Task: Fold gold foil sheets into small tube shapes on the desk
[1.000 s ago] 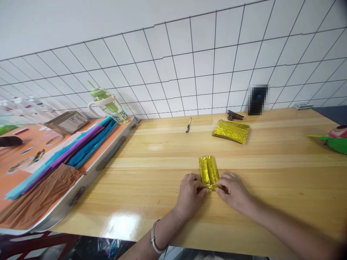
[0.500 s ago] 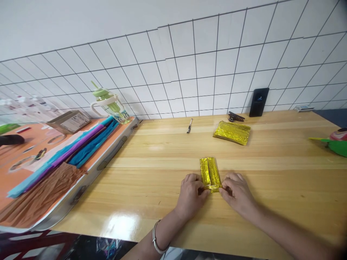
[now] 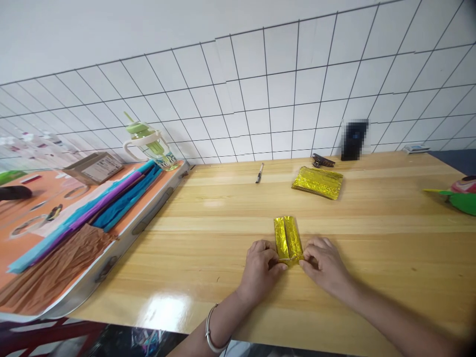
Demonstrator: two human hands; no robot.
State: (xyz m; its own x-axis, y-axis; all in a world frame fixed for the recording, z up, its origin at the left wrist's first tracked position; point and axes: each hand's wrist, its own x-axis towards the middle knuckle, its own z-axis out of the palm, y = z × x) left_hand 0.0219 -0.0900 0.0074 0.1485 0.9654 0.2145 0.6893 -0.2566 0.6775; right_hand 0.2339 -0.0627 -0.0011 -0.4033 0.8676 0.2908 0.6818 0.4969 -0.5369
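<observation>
Bright metallic gold w/ crinkled sheen: folded foil [image 3: 293,235]. Gold w/ embossed swirly relief: foil stack [image 3: 318,183]. Pale yellow-brn w/ lengthwise grain streaks: tabletop [image 3: 215,213]. Wht w/ thin blk grid: wall [image 3: 278,89]. Blk & wht: pen [image 3: 259,172]. V. dk brn: clip [image 3: 323,160]. Blk, partly pixelated: phone [image 3: 353,141]. Lt grn lid & straw, off-wht handle: bottle [image 3: 143,141]. Orange w/ wht border: adj. work surface [image 3: 17,218]. Lt blue, purple, deep blue: long strips [image 3: 104,205]. Rust-brn: crumpled sheet [image 3: 74,263]. Tan w/ wht label: box [image 3: 84,167]. Silver-toned: bangle [image 3: 208,331].
</observation>
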